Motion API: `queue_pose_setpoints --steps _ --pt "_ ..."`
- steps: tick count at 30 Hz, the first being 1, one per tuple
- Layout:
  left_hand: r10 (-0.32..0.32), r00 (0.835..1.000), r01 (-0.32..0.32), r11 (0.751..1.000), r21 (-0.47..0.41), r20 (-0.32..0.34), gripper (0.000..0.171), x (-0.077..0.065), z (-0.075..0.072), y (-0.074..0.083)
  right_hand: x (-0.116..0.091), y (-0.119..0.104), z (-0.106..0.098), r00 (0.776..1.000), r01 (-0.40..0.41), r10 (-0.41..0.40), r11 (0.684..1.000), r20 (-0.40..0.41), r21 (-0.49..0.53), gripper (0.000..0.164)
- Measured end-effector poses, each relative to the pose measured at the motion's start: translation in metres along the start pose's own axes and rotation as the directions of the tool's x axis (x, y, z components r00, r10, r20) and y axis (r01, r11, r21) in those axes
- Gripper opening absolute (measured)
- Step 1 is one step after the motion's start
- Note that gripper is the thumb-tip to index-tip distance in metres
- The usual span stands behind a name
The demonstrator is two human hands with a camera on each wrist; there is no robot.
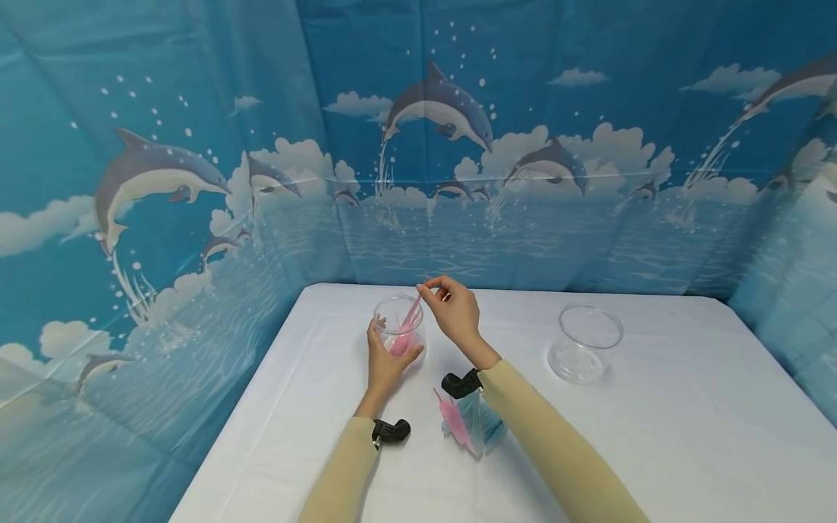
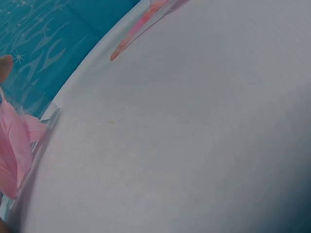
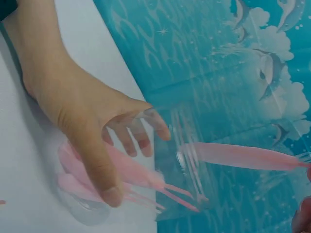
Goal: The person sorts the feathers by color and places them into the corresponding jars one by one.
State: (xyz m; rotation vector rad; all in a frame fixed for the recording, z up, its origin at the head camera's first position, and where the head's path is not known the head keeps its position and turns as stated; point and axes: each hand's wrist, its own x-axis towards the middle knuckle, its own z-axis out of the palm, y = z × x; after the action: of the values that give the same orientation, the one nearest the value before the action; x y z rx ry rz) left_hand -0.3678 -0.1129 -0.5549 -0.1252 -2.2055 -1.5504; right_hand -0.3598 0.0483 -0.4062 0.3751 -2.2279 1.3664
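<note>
My left hand grips a clear plastic cup from its near side, thumb and fingers round the wall. Several pink feathers stand inside, their thin quills pointing up toward the rim. Above the mouth, my right hand pinches another pink feather by its quill. Its broad end hangs down at the cup's opening. In the left wrist view, only feathers behind the cup wall and a bit of fingertip show at the left edge.
A second clear cup stands to the right on the white table. Near the right forearm lie a pink feather and blue feathers, with clear plastic among them. A blue dolphin-print curtain rises behind the table.
</note>
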Motion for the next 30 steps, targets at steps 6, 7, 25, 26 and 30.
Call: queue_pose_setpoints --steps 6,7,25,26,30 --pt "-0.008 1.000 0.008 1.000 0.002 0.010 0.111 -0.002 0.001 -0.001 -0.005 0.004 0.008 0.995 -0.038 0.047 0.994 0.087 -0.102 0.025" --pt "-0.007 1.000 0.007 1.000 0.004 0.010 0.111 -0.002 0.002 -0.001 -0.007 0.005 0.008 0.993 -0.041 0.053 0.993 0.104 -0.110 0.025" --pt "0.019 1.000 -0.019 1.000 -0.016 -0.016 0.112 0.000 0.004 -0.003 -0.021 0.038 -0.030 0.924 -0.182 0.217 0.974 0.314 -0.137 0.028" --pt "0.018 1.000 -0.018 1.000 -0.021 -0.018 0.112 0.000 0.003 -0.003 -0.024 0.042 -0.032 0.904 -0.201 0.247 0.966 0.348 -0.163 0.028" --pt "0.020 1.000 -0.021 0.999 -0.031 -0.015 0.113 0.000 0.002 -0.003 -0.036 0.055 -0.036 0.810 -0.242 0.360 0.924 0.463 -0.295 0.028"
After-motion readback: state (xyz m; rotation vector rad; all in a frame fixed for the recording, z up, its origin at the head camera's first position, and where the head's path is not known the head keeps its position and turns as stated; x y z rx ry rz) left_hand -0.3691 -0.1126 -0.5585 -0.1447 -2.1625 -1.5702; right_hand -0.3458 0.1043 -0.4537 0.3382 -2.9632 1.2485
